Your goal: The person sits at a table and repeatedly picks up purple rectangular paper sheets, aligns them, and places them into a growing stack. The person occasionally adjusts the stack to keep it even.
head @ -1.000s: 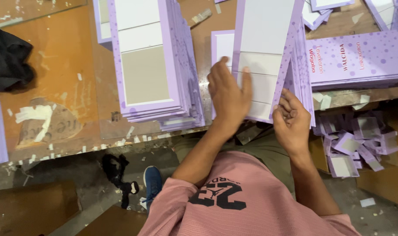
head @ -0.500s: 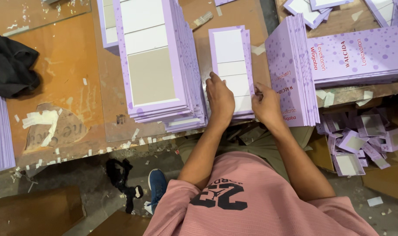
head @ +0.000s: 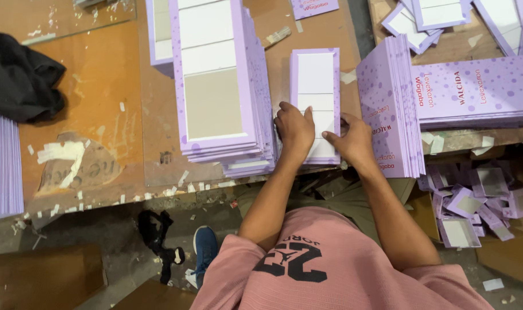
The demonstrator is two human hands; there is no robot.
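The wooden table [head: 89, 86] carries almost everything here, its orange-brown top littered with white paper scraps. On it, left of the hands, stands the tall stack of lilac carton blanks [head: 221, 86], white inner panels up. To the right lies a second, lower stack of printed lilac blanks [head: 390, 109], dotted faces up, and beyond it a further spread of the same blanks [head: 473, 86]. A black cloth [head: 20, 74] sits at the far left corner, and a heap of punched-out lilac offcuts [head: 473, 201] lies below the table edge at right.

Between the two stacks lies the single carton blank [head: 316, 103], flat on the table, white side up with three score lines across it. Both hands rest on its near end. The work in hand looks like pressing or squaring this sheet; doing it well would mean holding the blank flat with even pressure on both sides, keeping its long edges parallel to the neighbouring stacks so that it does not skew.

The left hand [head: 294, 131] lies palm down, fingers loosely spread, pressing the blank's left edge. The right hand [head: 356, 140] touches the right edge, its fingertips [head: 328, 136] reaching onto the white panel; neither grip pinches anything.
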